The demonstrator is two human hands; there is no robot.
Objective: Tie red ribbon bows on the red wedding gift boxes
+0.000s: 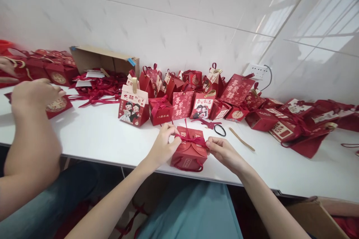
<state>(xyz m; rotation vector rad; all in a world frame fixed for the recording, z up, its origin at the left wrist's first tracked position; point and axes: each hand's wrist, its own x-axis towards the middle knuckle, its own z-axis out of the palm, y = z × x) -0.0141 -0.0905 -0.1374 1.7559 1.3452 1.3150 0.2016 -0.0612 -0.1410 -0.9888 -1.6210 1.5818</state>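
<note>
A red gift box (188,154) with gold print and a rope handle sits at the table's front edge, between my hands. Across its top runs a dark red ribbon (193,140), knotted or looped near the middle. My left hand (166,142) pinches the ribbon at the box's left side, thumb against fingers. At the right side, my right hand (221,151) pinches the ribbon's other end. The exact shape of the knot is too small to make out. Just behind the box stand a small red box with a bow (160,112) and a red printed box (182,105).
Many red gift boxes line the wall. Behind my right hand lie a black hair tie (220,130) and a tan strip (241,139). A cardboard box (105,58) with red ribbons (94,87) stands back left. Another person's arm (33,130) reaches in at left. A carton (311,213) is below right.
</note>
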